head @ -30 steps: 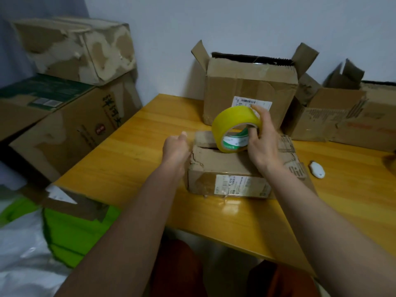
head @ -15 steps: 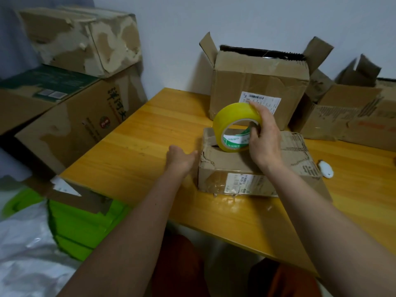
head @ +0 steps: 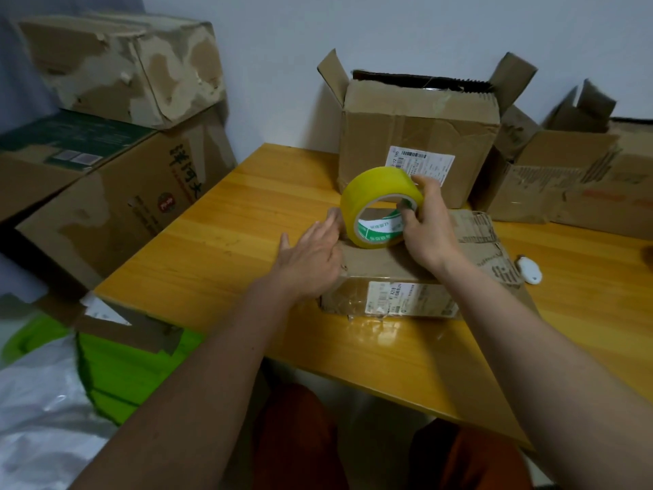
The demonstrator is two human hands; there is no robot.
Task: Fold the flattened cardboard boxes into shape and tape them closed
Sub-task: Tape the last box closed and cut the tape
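Observation:
A small worn cardboard box (head: 374,267) with a white label on its front lies on the wooden table (head: 219,242). My right hand (head: 425,224) grips a yellow tape roll (head: 380,206) with a green-printed core, held upright on the box's top. My left hand (head: 312,256) rests flat with spread fingers on the box's left top edge, its fingertips near the roll. The box's far left flap is hidden behind the hand and the roll.
A taller open box (head: 420,136) stands behind, more open boxes (head: 572,185) at the right. A small white object (head: 529,272) lies right of the box. Large stacked boxes (head: 106,164) sit left of the table, green material (head: 123,369) and white plastic (head: 42,419) on the floor.
My left hand opened and moved from the box's left side up onto its top edge. The tape roll stayed in my right hand on the box. The camera shifted slightly.

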